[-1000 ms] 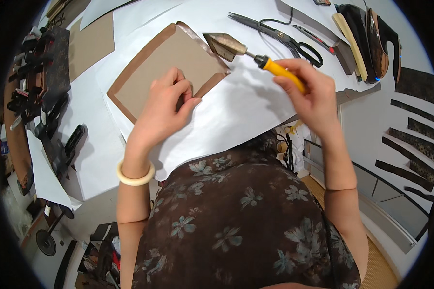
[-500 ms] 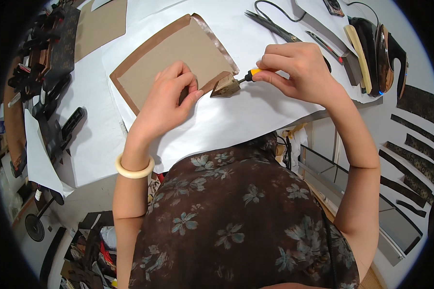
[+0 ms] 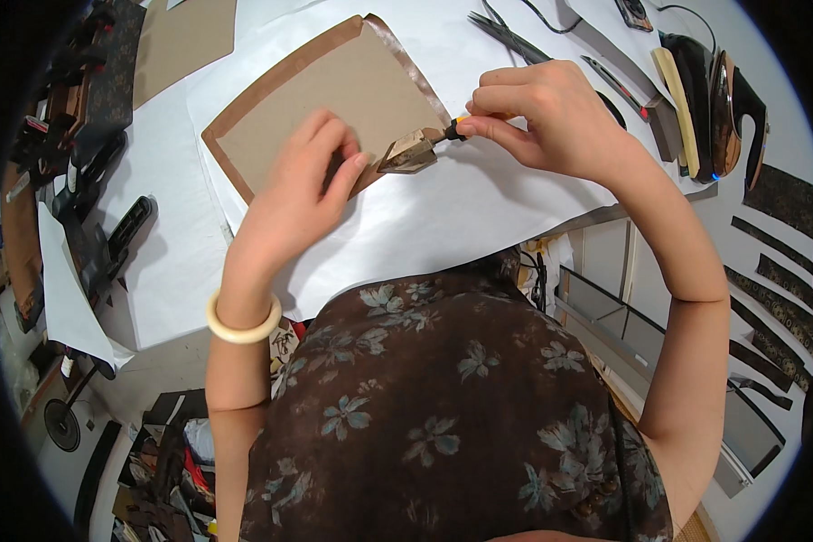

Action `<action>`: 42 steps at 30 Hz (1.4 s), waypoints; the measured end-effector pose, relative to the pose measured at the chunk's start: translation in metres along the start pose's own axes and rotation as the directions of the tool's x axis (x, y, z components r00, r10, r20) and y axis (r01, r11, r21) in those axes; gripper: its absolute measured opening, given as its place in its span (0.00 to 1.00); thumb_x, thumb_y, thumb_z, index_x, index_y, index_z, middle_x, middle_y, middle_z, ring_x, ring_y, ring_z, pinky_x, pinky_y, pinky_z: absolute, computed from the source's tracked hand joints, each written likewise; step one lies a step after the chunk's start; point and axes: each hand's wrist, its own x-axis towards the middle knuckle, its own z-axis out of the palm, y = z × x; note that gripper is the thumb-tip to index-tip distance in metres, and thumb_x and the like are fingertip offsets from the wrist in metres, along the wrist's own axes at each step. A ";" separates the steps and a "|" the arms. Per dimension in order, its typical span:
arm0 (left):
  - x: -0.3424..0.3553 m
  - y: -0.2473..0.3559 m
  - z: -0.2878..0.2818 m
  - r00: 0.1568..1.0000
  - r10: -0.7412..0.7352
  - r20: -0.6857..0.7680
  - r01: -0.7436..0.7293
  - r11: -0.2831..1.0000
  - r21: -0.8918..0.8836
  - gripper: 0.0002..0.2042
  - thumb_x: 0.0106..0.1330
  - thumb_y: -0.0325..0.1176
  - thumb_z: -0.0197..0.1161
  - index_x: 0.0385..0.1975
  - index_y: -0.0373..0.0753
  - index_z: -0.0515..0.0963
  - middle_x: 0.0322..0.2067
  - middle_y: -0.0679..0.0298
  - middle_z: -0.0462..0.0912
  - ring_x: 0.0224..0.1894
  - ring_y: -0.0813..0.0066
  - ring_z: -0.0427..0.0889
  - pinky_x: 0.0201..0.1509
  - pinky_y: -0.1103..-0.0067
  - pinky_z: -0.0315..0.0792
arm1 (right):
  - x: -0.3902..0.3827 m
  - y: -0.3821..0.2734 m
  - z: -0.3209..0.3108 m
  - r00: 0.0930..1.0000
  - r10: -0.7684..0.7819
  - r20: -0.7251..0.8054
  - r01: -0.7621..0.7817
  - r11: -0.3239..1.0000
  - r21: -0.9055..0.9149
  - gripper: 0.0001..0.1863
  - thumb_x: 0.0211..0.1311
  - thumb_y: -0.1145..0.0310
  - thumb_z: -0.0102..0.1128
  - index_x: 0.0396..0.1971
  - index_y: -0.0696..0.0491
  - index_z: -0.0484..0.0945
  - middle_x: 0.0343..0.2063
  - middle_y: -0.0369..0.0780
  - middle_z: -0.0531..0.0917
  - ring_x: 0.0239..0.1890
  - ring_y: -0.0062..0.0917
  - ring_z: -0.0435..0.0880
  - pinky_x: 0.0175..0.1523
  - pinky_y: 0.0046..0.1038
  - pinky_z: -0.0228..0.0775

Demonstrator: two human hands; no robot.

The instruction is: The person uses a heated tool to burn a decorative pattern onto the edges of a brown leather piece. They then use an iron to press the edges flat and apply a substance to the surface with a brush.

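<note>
A grey-brown board (image 3: 370, 86) edged with a brown folded border (image 3: 285, 68) lies on white paper on the table. My right hand (image 3: 542, 117) grips a small trowel-like tool by its yellow and black handle. The tool's pointed metal head (image 3: 411, 152) rests at or just over the near edge of the board, pointing left; exact contact cannot be told. My left hand (image 3: 312, 181) is over the board's near left part, slightly blurred. Its thumb stands apart from the bent fingers, close to the tool's tip, and nothing shows between them. A cream bangle (image 3: 244, 318) circles my left wrist.
Scissors (image 3: 515, 41) and a red-tipped pen-like tool (image 3: 614, 86) lie beyond my right hand. A brown-and-black iron-like object (image 3: 723, 108) stands at the right edge. A black-handled tool (image 3: 131, 226) is at the left. Dark strips (image 3: 768, 307) hang or lie far right.
The tool's head has moved left along the near edge, with my right hand following. My left hand has shifted slightly left, its thumb and fingers further apart.
</note>
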 end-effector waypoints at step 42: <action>-0.037 -0.006 0.007 0.985 0.169 -0.028 -0.166 0.983 0.079 0.12 0.63 0.30 0.73 0.36 0.35 0.74 0.64 0.51 0.72 0.65 0.48 0.72 0.72 0.64 0.68 | 0.000 0.002 -0.006 0.999 -0.044 0.016 0.042 0.993 0.110 0.12 0.68 0.62 0.72 0.29 0.52 0.80 0.25 0.38 0.83 0.25 0.36 0.83 0.30 0.35 0.70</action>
